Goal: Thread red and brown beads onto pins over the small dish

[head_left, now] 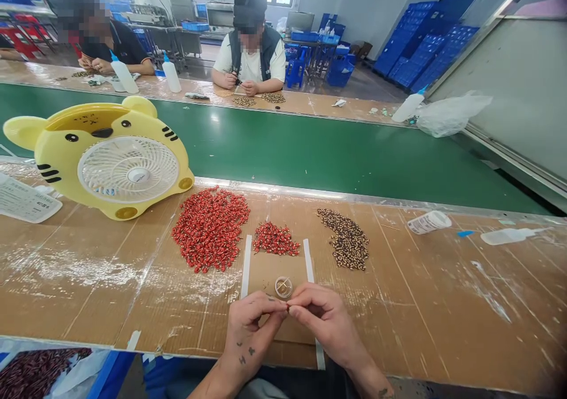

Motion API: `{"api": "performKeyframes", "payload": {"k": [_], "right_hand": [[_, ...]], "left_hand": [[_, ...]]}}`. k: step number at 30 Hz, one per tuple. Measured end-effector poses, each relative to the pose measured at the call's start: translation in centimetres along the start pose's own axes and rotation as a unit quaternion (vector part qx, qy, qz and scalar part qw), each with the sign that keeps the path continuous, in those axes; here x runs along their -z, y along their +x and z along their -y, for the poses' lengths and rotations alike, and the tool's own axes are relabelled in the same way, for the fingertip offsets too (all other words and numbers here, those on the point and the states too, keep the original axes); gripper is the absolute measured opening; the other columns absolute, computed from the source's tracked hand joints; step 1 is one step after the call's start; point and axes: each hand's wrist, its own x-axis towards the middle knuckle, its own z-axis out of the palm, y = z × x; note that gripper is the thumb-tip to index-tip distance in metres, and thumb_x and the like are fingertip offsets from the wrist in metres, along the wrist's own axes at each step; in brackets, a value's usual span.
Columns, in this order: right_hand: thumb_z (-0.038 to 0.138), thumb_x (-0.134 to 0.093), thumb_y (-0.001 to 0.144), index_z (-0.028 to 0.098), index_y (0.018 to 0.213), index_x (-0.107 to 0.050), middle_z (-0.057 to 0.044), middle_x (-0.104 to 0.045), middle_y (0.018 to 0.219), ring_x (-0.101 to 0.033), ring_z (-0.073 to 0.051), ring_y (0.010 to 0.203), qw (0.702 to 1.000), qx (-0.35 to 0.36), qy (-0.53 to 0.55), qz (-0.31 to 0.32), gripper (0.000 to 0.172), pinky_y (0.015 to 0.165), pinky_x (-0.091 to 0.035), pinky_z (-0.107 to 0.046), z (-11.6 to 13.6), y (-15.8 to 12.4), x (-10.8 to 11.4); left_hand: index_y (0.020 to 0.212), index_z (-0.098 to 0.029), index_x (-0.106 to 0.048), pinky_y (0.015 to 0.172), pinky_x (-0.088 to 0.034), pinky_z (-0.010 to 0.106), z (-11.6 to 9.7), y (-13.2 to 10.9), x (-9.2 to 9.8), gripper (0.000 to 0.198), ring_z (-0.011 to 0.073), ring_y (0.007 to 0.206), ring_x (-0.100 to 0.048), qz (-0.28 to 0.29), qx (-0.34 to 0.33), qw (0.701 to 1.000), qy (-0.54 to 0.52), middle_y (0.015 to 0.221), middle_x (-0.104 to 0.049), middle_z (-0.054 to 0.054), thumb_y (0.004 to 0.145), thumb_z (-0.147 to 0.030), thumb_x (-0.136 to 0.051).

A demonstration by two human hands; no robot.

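Observation:
My left hand [254, 325] and my right hand [328, 319] meet fingertip to fingertip over a cardboard work pad [266, 272]. Both pinch at the same spot, on something tiny and dark reddish that the fingers mostly hide. Just beyond the fingertips stands a small round clear cup [283, 287] with a thin stick lying across it. Behind the cup is a small heap of red pieces with dark and light marks [275, 238]. A larger heap of the same red pieces [211, 229] lies to the left. Dark brown and tan beads [346, 239] are spread to the right.
A yellow animal-faced fan [110, 157] stands at left. White tape strips [245, 266] border the pad. Rightward lie a white tub [429, 222] and a squeeze bottle [507, 235]. Beyond runs a green conveyor belt [283, 151]; two people [250, 51] work across it.

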Motion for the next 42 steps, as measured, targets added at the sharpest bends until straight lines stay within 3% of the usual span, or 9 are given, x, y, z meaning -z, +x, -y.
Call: {"api": "performKeyframes", "payload": {"k": [6,10,14,17,21,29,31,35,42], "right_hand": [[0.027,-0.070,0.084,0.018,0.082,-0.075,-0.005,-0.071,0.078,-0.065,-0.016,0.072,0.999,0.019,0.013,-0.032,0.010,0.066,-0.050,-0.024,-1.6,0.7,-0.5],[0.030,-0.070,0.083,0.018,0.081,-0.075,-0.006,-0.071,0.078,-0.067,-0.017,0.072,0.999,0.000,0.037,-0.013,0.014,0.064,-0.054,-0.025,-2.0,1.6,-0.1],[0.034,-0.068,0.081,0.016,0.079,-0.074,-0.006,-0.073,0.076,-0.067,-0.018,0.067,0.999,-0.022,-0.003,-0.034,0.018,0.061,-0.053,-0.026,-2.7,3.9,2.2],[0.033,-0.063,0.082,0.016,0.081,-0.074,-0.007,-0.073,0.078,-0.065,-0.019,0.070,0.989,-0.015,-0.132,-0.072,0.020,0.064,-0.051,-0.029,-3.5,6.2,4.3],[0.030,-0.060,0.085,0.018,0.080,-0.075,-0.005,-0.070,0.076,-0.060,-0.019,0.067,0.957,0.007,-0.280,-0.071,0.019,0.064,-0.045,-0.031,-4.6,8.2,5.6],[0.036,-0.060,0.088,0.017,0.092,-0.076,-0.006,-0.068,0.077,-0.058,-0.019,0.067,0.958,0.022,-0.264,-0.108,0.025,0.063,-0.044,-0.031,-6.2,7.9,6.3],[0.036,-0.060,0.088,0.017,0.091,-0.076,-0.007,-0.070,0.080,-0.059,-0.019,0.069,0.970,0.021,-0.225,-0.090,0.024,0.063,-0.045,-0.030,-5.8,7.3,6.8],[0.033,-0.065,0.085,0.018,0.088,-0.076,-0.005,-0.069,0.077,-0.060,-0.017,0.068,0.985,0.035,-0.167,0.028,0.018,0.060,-0.046,-0.026,-4.4,5.9,6.9],[0.033,-0.067,0.087,0.020,0.083,-0.078,-0.002,-0.065,0.066,-0.054,-0.013,0.059,0.969,0.092,-0.177,0.146,0.018,0.055,-0.041,-0.024,-3.4,5.4,4.9]], "left_hand": [[0.082,-0.021,-0.076,0.060,-0.053,0.022,0.8,1.0,-0.1,0.008,0.0160,0.067,-0.070,0.000,0.047,0.998,0.031,0.074,-0.076,0.004,0.083,-0.016,-0.070],[0.090,-0.021,-0.076,0.066,-0.057,0.024,0.6,1.4,0.0,0.011,0.0178,0.075,-0.072,0.034,0.066,0.997,0.029,0.084,-0.077,0.006,0.086,-0.017,-0.066],[0.100,-0.020,-0.072,0.072,-0.058,0.027,1.3,2.0,2.6,0.017,0.0191,0.082,-0.071,0.040,0.042,0.993,0.106,0.095,-0.075,0.008,0.089,-0.018,-0.059],[0.096,-0.019,-0.071,0.077,-0.055,0.032,2.5,2.6,6.1,0.019,0.0219,0.087,-0.069,-0.009,0.023,0.957,0.287,0.097,-0.072,0.009,0.091,-0.019,-0.053],[0.095,-0.018,-0.071,0.070,-0.052,0.032,3.7,2.8,9.1,0.023,0.0225,0.078,-0.067,0.030,0.057,0.892,0.446,0.087,-0.069,0.008,0.093,-0.021,-0.048],[0.099,-0.018,-0.072,0.072,-0.050,0.032,4.3,3.1,7.5,0.027,0.0225,0.079,-0.067,0.065,0.086,0.855,0.508,0.088,-0.065,0.008,0.097,-0.023,-0.045],[0.097,-0.019,-0.072,0.073,-0.050,0.031,4.1,3.5,7.5,0.028,0.0225,0.080,-0.066,0.076,0.088,0.856,0.504,0.087,-0.064,0.008,0.096,-0.022,-0.045],[0.091,-0.018,-0.070,0.072,-0.049,0.031,3.5,3.8,8.1,0.025,0.0224,0.080,-0.065,0.122,0.090,0.853,0.499,0.088,-0.064,0.008,0.095,-0.019,-0.045],[0.083,-0.020,-0.065,0.069,-0.047,0.031,3.5,2.3,8.2,0.026,0.0231,0.077,-0.066,0.155,0.092,0.847,0.500,0.087,-0.066,0.008,0.095,-0.015,-0.041]]}}
